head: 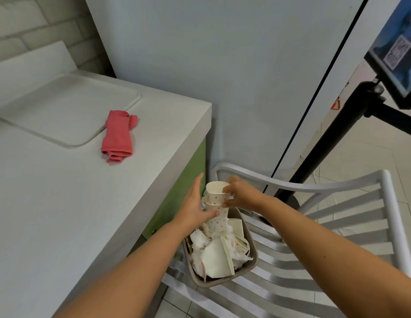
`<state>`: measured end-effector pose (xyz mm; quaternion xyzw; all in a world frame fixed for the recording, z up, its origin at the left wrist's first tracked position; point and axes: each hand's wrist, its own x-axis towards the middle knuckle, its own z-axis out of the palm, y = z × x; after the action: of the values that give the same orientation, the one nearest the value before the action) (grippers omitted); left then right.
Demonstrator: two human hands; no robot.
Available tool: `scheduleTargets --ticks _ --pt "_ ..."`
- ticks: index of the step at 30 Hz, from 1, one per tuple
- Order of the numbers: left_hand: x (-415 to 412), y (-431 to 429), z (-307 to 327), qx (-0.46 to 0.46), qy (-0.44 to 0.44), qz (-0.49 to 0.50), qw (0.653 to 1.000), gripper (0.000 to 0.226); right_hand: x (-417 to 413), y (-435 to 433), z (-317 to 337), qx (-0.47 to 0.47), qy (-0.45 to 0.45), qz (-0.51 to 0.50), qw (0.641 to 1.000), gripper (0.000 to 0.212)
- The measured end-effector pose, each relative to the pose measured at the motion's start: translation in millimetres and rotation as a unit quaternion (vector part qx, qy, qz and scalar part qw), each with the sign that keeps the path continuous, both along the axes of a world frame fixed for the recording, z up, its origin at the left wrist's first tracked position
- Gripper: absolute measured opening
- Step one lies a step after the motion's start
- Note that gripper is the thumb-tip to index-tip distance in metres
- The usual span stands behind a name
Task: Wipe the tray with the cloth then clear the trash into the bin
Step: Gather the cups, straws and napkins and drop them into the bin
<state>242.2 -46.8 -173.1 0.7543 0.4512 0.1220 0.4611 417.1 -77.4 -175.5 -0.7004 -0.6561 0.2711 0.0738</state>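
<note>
While the stack of dotted paper cups (215,203) is held upright just above the heaped bin (254,253) on the chair (337,187), its light, crushable walls are clasped low by the left hand (195,207), and the top cup is seemingly pinched by the right hand (243,193).

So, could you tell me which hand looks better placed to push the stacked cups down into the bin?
Right, probably. The right hand pinches the stacked cups at the top rim, so it can press straight down toward the bin. The left hand holds them lower, from the side.
</note>
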Motion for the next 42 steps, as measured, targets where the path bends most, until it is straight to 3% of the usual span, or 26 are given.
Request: scheduleTargets --ticks 9,16,19,25,34,42 --pt "-10 1 7 0.054 0.004 0.026 0.998 0.1 -18 -31 -66 -0.011 -0.125 -0.052 0.991 0.026" --pt "-27 -4 16 0.074 0.012 0.031 0.997 0.092 -30 -38 -91 -0.135 -0.263 0.005 0.955 0.039" --pt "-31 -6 20 0.075 0.02 0.031 0.996 0.091 -28 -33 -82 -0.179 -0.281 0.03 0.942 0.045" --pt "-38 -8 41 0.116 0.013 0.022 0.993 0.077 -36 -16 -29 -0.199 -0.24 0.026 0.95 0.056" --pt "-82 16 91 0.221 -0.061 0.06 0.971 0.038 -106 36 97 -0.2 -0.233 0.091 0.947 0.019" --pt "-185 45 118 0.266 -0.002 0.134 0.955 0.029 -224 71 177 -0.166 -0.22 0.143 0.951 0.027"
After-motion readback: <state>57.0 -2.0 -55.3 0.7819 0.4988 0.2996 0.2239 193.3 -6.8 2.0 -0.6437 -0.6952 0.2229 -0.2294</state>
